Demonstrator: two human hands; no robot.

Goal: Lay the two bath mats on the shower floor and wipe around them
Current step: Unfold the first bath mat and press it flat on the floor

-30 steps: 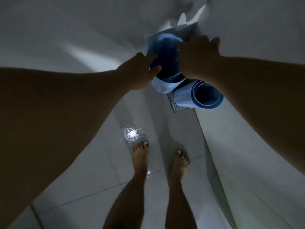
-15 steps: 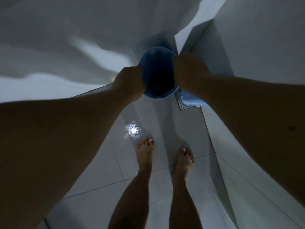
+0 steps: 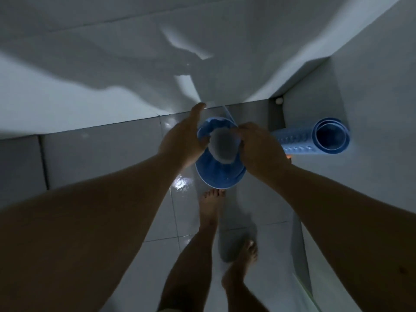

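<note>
I hold a rolled blue bath mat [image 3: 219, 174] upright in front of me, seen end-on from above, its roll loosening at the lower rim. My left hand [image 3: 182, 140] presses its left side with the fingers stretched out. My right hand [image 3: 258, 147] grips its right edge. A second rolled blue bath mat [image 3: 324, 139], with rows of holes, leans in the right corner against the wall, apart from both hands.
Grey wet floor tiles [image 3: 101, 158] with a bright light reflection [image 3: 180, 183] lie below. White tiled walls [image 3: 112, 75] close the far side and right. My bare feet [image 3: 210, 206] stand just behind the held mat. A small round object [image 3: 279, 100] sits in the far corner.
I have stepped back and the view has tilted, so the far wall and corner show. The held mat has come away from the corner and down, and the second mat stands uncovered.
</note>
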